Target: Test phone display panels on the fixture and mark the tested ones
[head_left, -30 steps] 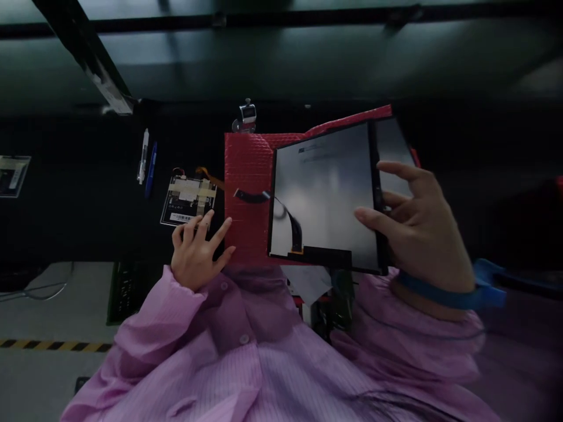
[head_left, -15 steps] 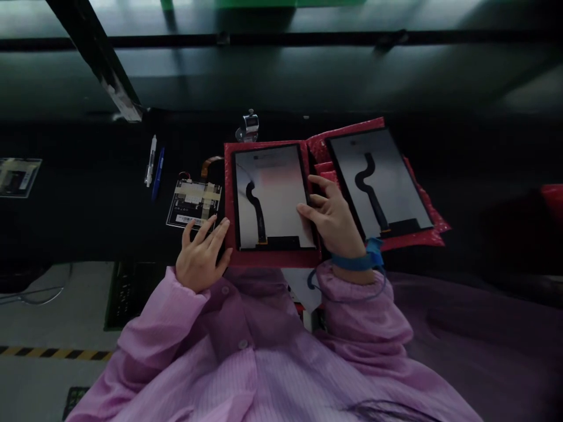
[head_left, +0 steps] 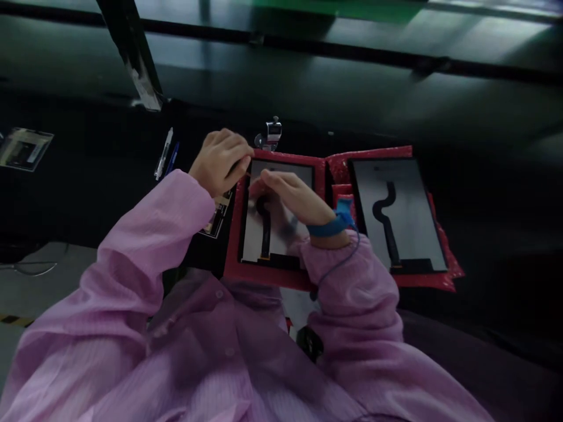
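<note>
A display panel (head_left: 285, 246) with a black curved flex cable (head_left: 265, 234) lies on a red bubble-wrap sheet (head_left: 264, 274) in front of me. My left hand (head_left: 223, 159) is at the panel's upper left corner, its fingers curled together; whatever they pinch is hidden. Over the panel's upper part reaches my right hand (head_left: 295, 196), with a blue wrist strap (head_left: 329, 227). Its fingers are bent together near the flex cable's upper end, and their tips are partly hidden. A circuit board (head_left: 219, 217) with tape sits left of the panel, mostly behind my left arm.
To the right, a second display panel (head_left: 413, 217) with a similar cable rests on red bubble wrap (head_left: 444, 280). A metal tally counter (head_left: 273, 133) stands behind the first panel. Leftward are a white pen (head_left: 164, 153), a blue pen (head_left: 173, 158) and another board (head_left: 25, 149).
My left hand has risen from beside the circuit board to the panel's upper left corner. My right hand has moved left from the panel's right edge across its face. The view has shifted.
</note>
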